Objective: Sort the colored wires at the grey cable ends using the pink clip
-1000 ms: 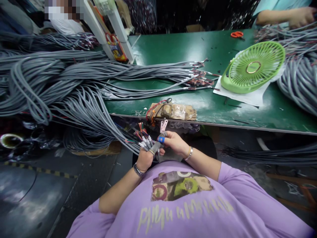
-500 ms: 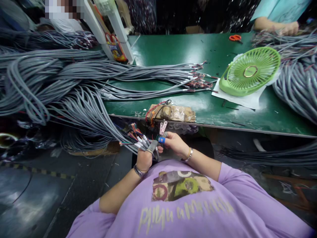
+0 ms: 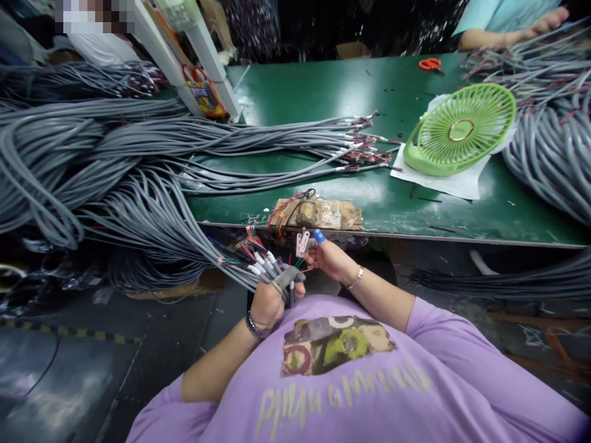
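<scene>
Blue-tipped thumb (image 3: 319, 236) of the right hand (image 3: 330, 261) now stands raised, apart from its curled fingers, where before it pressed towards them; whether they grip the pink clip (image 3: 302, 243) I cannot tell. The left hand (image 3: 268, 303) stays closed on grey cables (image 3: 262, 271) near the edge of the bench (image 3: 397, 215).

Glossy green tabletop (image 3: 392, 212) (wooden block (image 3: 318, 213) rougher).
</scene>
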`<state>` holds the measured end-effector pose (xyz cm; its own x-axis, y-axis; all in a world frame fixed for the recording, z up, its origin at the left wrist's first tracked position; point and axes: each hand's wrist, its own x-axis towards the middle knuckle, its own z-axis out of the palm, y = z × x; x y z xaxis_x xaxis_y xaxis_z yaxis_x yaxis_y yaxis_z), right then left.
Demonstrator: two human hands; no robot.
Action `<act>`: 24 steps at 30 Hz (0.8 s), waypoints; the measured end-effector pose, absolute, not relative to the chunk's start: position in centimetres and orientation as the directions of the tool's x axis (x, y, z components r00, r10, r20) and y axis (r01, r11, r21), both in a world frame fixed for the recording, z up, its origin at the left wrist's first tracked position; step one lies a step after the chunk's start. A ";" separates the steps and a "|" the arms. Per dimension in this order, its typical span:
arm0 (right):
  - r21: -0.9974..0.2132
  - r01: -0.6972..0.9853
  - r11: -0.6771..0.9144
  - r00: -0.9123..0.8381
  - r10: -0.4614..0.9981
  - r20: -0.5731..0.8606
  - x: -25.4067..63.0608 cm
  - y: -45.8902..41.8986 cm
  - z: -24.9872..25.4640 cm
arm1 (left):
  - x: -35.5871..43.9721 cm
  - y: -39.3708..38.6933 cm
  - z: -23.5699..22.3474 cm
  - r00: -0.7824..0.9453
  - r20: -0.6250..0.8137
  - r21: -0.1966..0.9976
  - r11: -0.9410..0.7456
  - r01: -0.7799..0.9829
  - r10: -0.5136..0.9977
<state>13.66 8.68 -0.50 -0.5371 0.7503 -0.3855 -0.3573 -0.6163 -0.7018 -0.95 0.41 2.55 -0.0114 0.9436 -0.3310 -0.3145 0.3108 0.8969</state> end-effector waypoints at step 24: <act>-0.528 -0.535 -0.660 -0.534 0.748 -0.394 12.0 8.7 -0.2 | 1.0 0.7 1.8 -0.047 -0.355 0.900 0.328 -0.288 0.934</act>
